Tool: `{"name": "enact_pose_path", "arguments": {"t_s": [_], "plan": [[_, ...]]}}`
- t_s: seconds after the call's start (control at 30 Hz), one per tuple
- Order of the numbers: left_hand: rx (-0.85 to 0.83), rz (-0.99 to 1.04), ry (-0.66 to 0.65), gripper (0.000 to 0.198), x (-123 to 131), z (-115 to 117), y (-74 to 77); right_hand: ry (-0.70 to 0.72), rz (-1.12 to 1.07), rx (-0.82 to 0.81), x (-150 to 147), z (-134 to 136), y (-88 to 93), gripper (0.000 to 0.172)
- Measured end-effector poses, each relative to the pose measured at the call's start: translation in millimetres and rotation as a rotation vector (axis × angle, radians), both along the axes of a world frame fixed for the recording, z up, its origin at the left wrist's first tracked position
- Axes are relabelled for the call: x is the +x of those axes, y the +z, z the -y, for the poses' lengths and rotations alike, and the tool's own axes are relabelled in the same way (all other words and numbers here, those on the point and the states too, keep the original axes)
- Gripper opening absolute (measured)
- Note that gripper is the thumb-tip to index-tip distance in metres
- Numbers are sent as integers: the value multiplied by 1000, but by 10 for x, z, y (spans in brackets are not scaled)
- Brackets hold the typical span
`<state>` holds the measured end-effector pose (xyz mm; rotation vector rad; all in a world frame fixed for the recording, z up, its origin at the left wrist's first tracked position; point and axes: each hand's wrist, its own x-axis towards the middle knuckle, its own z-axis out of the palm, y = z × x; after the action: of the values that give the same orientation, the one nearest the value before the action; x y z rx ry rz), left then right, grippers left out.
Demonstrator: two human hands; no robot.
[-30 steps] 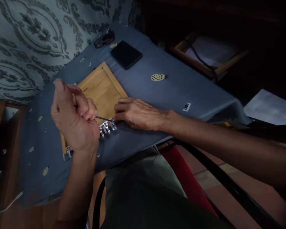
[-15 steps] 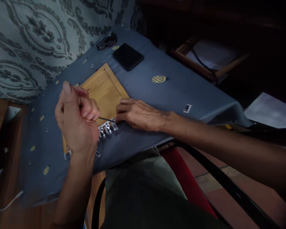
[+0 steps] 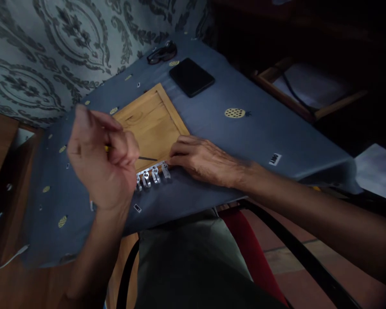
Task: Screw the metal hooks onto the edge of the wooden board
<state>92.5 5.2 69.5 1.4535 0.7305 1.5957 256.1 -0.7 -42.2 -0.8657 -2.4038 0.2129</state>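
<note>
My left hand [image 3: 101, 165] is closed around a small screwdriver [image 3: 147, 159] with a thin dark shaft that points right, its tip just above a row of metal hooks [image 3: 151, 175]. The hooks sit on a metal strip at the near edge of a wooden board [image 3: 149, 124] lying on the table. My right hand [image 3: 206, 159] rests flat on the cloth at the right end of the strip, fingertips pressed against it. The left part of the strip is hidden behind my left hand.
A blue-grey tablecloth [image 3: 244, 133] with small yellow prints covers the table. At the far side lie a black phone [image 3: 191, 77] and dark glasses [image 3: 162, 52]. A patterned curtain [image 3: 51, 47] hangs behind. A wooden tray [image 3: 309, 90] sits in the dark at right.
The view has shifted, so everything sits a little further right. My left hand has lifted slightly with the screwdriver and is blurred. My right hand stays at the strip's end.
</note>
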Motion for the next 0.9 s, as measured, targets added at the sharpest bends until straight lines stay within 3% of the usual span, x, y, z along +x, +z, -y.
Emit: {"name": "enact_pose_path", "arguments": {"t_s": [0.3, 0.9], "plan": [[-132, -28, 2, 45, -14, 5, -113, -11, -34, 34, -6, 10, -22, 29], [-107, -5, 52, 49, 31, 5, -205, -8, -16, 19, 1, 17, -10, 29]]}}
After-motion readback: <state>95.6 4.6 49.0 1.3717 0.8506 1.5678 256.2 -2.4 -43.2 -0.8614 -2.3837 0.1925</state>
